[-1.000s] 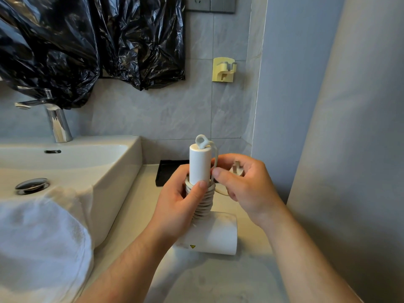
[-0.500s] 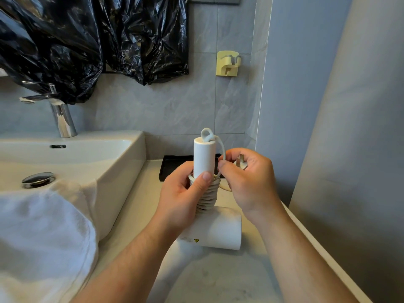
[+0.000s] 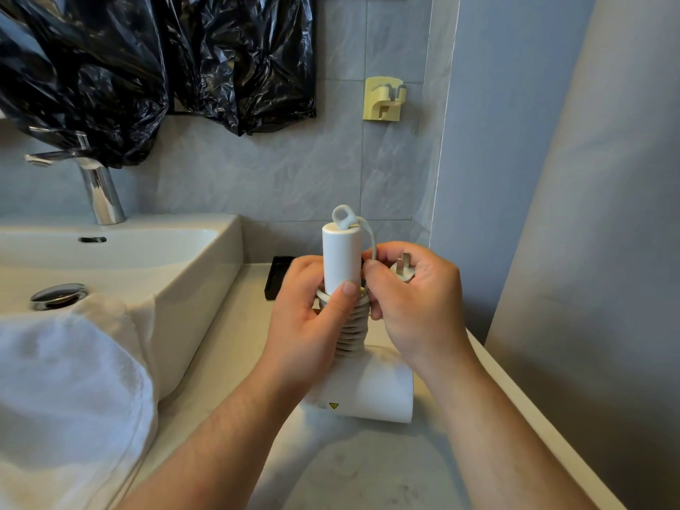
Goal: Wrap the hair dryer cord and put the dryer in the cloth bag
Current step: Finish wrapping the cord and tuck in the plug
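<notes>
Left hand (image 3: 312, 325) grips the rigid hair dryer (image 3: 342, 259) handle; right hand (image 3: 415, 307) pinches the springy cord (image 3: 353, 333) — coils likely loosen unless pinned.

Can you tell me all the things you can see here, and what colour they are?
hair dryer: 1, white, standing on the counter, handle up
cord: 1, white, coiled round the handle
plug: 1, white, in the right hand
sink: 1, white, left
tap: 1, silver, behind the sink
cloth: 1, white, draped over the sink's front
plastic bags: black, on the wall
hook: 1, yellow, on the wall
tray: 1, black, behind the hands
left hand: gripping the coil
right hand: holding the plug
</notes>
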A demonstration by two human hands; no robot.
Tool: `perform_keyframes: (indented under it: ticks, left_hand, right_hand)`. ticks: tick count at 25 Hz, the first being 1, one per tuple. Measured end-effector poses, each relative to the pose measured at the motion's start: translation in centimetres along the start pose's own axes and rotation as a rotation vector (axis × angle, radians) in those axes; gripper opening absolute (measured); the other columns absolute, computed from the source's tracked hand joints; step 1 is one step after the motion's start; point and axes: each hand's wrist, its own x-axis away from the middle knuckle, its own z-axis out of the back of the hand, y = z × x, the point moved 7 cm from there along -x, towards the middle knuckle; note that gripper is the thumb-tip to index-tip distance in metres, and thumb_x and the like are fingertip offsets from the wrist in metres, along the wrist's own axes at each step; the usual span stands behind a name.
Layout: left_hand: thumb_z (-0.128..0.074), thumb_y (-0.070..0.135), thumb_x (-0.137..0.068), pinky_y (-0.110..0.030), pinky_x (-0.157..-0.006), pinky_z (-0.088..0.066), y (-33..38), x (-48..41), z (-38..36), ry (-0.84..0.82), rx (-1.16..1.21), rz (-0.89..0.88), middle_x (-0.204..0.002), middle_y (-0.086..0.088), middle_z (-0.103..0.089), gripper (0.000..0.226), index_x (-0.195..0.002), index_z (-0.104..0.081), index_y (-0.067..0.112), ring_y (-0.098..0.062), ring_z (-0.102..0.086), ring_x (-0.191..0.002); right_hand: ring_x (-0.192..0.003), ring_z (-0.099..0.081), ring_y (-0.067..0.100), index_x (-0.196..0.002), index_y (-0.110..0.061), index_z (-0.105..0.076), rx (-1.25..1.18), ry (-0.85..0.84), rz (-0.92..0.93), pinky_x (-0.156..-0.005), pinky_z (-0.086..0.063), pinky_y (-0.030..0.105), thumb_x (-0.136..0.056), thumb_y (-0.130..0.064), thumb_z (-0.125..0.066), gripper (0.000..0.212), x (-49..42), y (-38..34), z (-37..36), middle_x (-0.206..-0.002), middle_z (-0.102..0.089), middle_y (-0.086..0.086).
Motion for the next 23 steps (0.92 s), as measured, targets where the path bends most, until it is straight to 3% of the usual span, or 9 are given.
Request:
perform_keyframes:
  ticks: [4, 7, 9, 14, 19, 23]
  left_hand:
    - [-0.059, 0.043, -0.086, -0.059, -0.077, -0.054, 0.29, -0.09, -0.22, -0.025, 0.157, -0.017, -0.092, -0.012, -0.069, 0.033, -0.109, -0.066, 0.021, -0.039, -0.064, -0.085]
    - [-0.059, 0.047, -0.088, -0.067, -0.073, -0.050, -0.15, -0.29, -0.08, -0.041, 0.215, 0.015, -0.085, -0.025, -0.066, 0.039, -0.107, -0.067, 0.014, -0.050, -0.062, -0.081]
    - [-0.059, 0.046, -0.088, -0.062, -0.075, -0.054, -0.15, -0.14, -0.17, -0.056, 0.209, 0.028, -0.086, -0.020, -0.068, 0.039, -0.108, -0.067, 0.014, -0.046, -0.063, -0.083]
    - [-0.061, 0.048, -0.078, -0.020, -0.067, -0.047, 0.29, 0.25, -0.22, -0.043, 0.156, 0.018, -0.084, 0.010, -0.066, 0.038, -0.103, -0.069, 0.020, -0.006, -0.060, -0.077]
    - [-0.063, 0.043, -0.079, -0.018, -0.070, -0.050, 0.68, 0.24, -0.32, -0.068, 0.217, -0.011, -0.090, 0.007, -0.070, 0.038, -0.106, -0.070, 0.018, -0.005, -0.066, -0.083]
    - [-0.060, 0.042, -0.081, -0.015, -0.068, -0.049, 0.77, 0.27, -0.51, -0.060, 0.231, -0.007, -0.086, 0.008, -0.071, 0.036, -0.102, -0.072, 0.016, -0.003, -0.066, -0.079]
  right_hand:
    - [-0.040, -0.046, 0.013, -0.072, -0.010, -0.065, -0.059, -0.035, -0.037, -0.041, -0.040, 0.023, -0.082, -0.001, -0.062, 0.014, 0.07, 0.23, -0.24, -0.049, -0.054, -0.005]
    - [-0.042, -0.046, 0.015, -0.077, -0.004, -0.064, -0.100, -0.089, -0.047, -0.042, -0.041, 0.024, -0.085, 0.002, -0.061, 0.010, 0.22, 0.30, -0.33, -0.053, -0.056, 0.003]
    - [-0.042, -0.047, 0.014, -0.081, -0.001, -0.064, -0.137, -0.111, -0.062, -0.043, -0.041, 0.024, -0.086, 0.002, -0.061, 0.007, 0.33, 0.58, -0.34, -0.052, -0.056, 0.001]
    - [-0.047, -0.047, 0.002, -0.077, -0.015, -0.067, -0.145, -0.169, -0.049, -0.047, -0.037, 0.012, -0.077, -0.017, -0.064, 0.003, 0.19, 0.55, -0.28, -0.058, -0.058, -0.011]
    - [-0.056, -0.053, 0.004, -0.075, -0.023, -0.072, -0.085, -0.288, -0.028, -0.057, -0.042, 0.018, -0.076, -0.016, -0.066, 0.009, 0.11, 0.31, -0.17, -0.064, -0.063, -0.010]
    - [-0.057, -0.053, 0.004, -0.071, -0.024, -0.072, -0.055, -0.234, -0.021, -0.062, -0.041, 0.024, -0.075, -0.017, -0.068, 0.009, 0.16, 0.54, -0.09, -0.064, -0.064, -0.010]
